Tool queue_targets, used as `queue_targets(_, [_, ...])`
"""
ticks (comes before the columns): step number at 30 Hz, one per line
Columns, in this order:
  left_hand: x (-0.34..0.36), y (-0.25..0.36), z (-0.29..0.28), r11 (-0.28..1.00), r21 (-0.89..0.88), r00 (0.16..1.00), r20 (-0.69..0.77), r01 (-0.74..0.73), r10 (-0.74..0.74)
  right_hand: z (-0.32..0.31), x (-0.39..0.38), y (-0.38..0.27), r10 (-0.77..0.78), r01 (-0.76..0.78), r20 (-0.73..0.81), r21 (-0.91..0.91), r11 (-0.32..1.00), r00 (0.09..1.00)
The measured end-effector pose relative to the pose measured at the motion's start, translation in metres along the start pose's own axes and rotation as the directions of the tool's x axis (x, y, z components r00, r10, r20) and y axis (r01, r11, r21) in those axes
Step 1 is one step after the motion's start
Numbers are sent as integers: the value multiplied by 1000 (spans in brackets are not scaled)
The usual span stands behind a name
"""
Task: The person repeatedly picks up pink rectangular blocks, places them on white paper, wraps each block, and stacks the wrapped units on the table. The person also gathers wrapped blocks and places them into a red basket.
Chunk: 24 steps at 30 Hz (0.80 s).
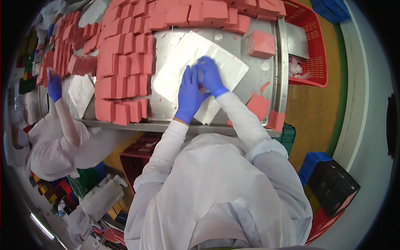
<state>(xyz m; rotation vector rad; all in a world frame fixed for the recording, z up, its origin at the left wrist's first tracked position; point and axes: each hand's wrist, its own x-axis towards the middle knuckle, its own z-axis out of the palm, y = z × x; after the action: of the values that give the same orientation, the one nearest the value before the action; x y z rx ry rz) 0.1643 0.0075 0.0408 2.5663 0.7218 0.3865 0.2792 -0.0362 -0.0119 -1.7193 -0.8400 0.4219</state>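
Note:
A stack of white sheets (175,66) lies on the steel table (271,79) straight in front of me. My left hand (189,98), in a blue glove, rests flat on the near part of the stack with its fingers spread. My right hand (210,75), also gloved in blue, sits just beyond it with bent fingers, pinching the top sheet near the stack's middle. Both white sleeves reach up from the lower edge. Rows of pink rectangular blocks (121,71) lie close to the left of the sheets.
More pink blocks (196,14) are piled along the far edge, one lone block (261,43) at right, flat pink pieces (258,106) near the front corner. A red crate (312,41) stands right of the table. A co-worker's gloved hand (54,85) works at left. Crates (333,183) sit on the floor.

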Motion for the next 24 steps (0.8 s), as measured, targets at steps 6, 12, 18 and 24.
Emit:
queue_targets(6, [69, -28, -15, 933, -305, 818, 574, 188, 23, -49, -21, -35, -289, 354, 213, -691, 631, 933])
queue_targets(12, [240, -41, 49, 864, -500, 998, 18, 56, -54, -140, 30, -7, 184, -257, -404, -135, 957, 896])
queue_targets(18, [307, -5, 45, 722, -537, 889, 383, 436, -252, -234, 56, 27, 539, -286, -422, 527, 800, 729])
queue_targets(24, [232, -5, 29, 432, -850, 942, 192, 300, -275, -194, 41, -7, 61, -184, -641, -126, 975, 765])
